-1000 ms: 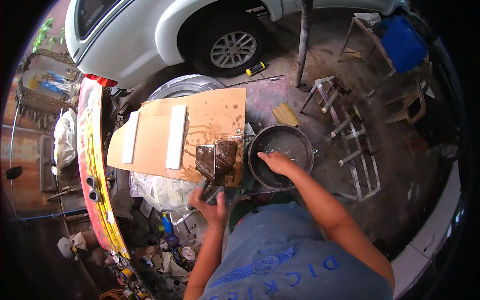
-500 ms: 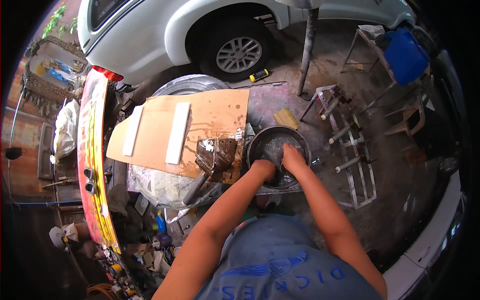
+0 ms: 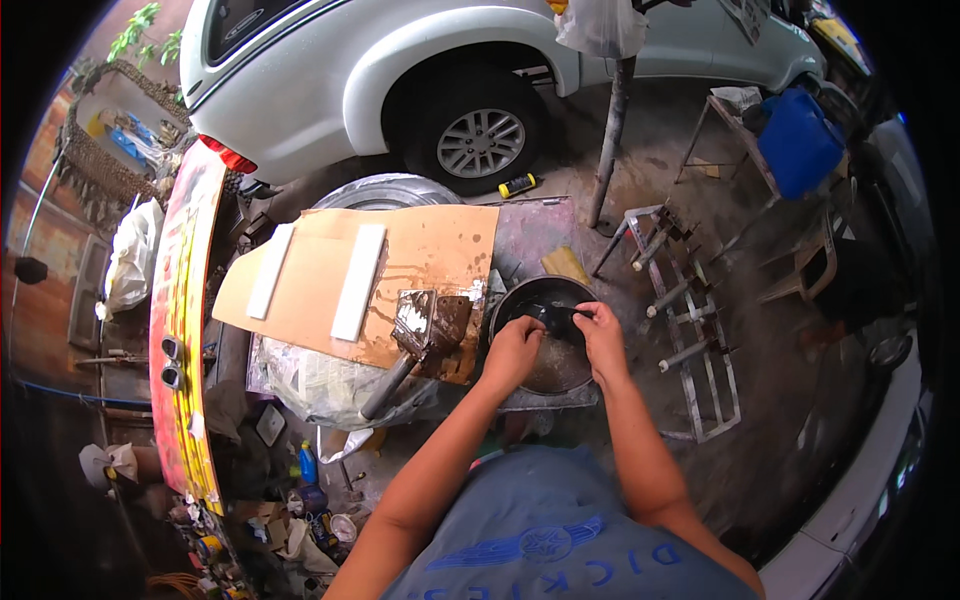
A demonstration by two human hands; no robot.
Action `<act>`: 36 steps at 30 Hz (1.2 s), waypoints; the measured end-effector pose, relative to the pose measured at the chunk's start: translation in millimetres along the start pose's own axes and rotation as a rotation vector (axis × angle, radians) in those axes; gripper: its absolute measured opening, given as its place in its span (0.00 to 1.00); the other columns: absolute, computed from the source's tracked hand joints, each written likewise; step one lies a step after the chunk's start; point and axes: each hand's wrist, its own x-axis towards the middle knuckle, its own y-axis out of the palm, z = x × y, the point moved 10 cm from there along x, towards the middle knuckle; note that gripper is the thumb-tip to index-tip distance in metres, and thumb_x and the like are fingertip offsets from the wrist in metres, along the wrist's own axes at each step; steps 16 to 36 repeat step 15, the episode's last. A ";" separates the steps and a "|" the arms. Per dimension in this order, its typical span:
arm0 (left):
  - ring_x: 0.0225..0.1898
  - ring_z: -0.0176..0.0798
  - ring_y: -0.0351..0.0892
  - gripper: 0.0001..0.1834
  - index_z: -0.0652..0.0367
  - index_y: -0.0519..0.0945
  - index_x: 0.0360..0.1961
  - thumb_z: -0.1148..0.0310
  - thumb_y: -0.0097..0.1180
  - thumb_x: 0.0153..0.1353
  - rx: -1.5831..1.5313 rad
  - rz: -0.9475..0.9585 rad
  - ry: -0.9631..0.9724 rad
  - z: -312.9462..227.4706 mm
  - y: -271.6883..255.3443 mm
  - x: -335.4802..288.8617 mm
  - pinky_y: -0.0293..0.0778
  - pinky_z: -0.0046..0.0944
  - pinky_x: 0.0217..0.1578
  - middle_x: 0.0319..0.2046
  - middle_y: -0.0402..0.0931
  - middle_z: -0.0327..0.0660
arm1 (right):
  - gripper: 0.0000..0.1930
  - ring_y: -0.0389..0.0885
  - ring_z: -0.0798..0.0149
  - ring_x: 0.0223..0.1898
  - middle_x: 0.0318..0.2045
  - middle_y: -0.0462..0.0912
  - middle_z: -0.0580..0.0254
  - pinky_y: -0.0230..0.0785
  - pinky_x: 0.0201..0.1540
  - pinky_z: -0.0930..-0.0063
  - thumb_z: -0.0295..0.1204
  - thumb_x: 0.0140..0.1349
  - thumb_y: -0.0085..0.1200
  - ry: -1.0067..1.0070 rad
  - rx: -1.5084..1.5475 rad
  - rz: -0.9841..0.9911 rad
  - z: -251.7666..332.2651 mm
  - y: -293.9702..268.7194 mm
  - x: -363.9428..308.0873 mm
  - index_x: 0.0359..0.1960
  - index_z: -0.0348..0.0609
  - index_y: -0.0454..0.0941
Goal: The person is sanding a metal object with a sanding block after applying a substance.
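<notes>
Both my hands are over a round dark basin (image 3: 560, 376) with water in it. Between them stretches a thin, dark piece (image 3: 559, 319); its exact kind is hard to make out. My left hand (image 3: 514, 347) pinches one end near the basin's left side. At the right rim, the fingers of my right hand (image 3: 603, 338) are closed on the other end. Left of the basin, a wet brown metal bracket (image 3: 452, 322) with a grey pipe handle (image 3: 388, 387) rests on the corner of a cardboard sheet (image 3: 430, 235).
Two white strips (image 3: 357, 283) lie on the cardboard. A yellowish flat piece (image 3: 565, 263) sits behind the basin. To the right are a metal frame (image 3: 690, 330) and a post (image 3: 612, 150). A blue container (image 3: 797, 150) stands farther back, and a white vehicle (image 3: 290, 90) fills the far side.
My hands have come up out of the basin's water and now hold the dark piece between them. The left hand is turned more toward the right one.
</notes>
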 end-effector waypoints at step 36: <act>0.27 0.26 0.70 0.14 0.64 0.80 0.37 0.62 0.64 0.65 -0.415 -0.276 -0.139 59.0 -29.3 -47.8 0.67 0.32 0.27 0.25 0.75 0.33 | 0.17 0.75 0.71 0.44 0.43 0.77 0.61 0.70 0.49 0.75 0.26 0.66 0.60 -0.073 -0.036 0.115 -4.6 79.2 -56.1 0.54 0.38 0.74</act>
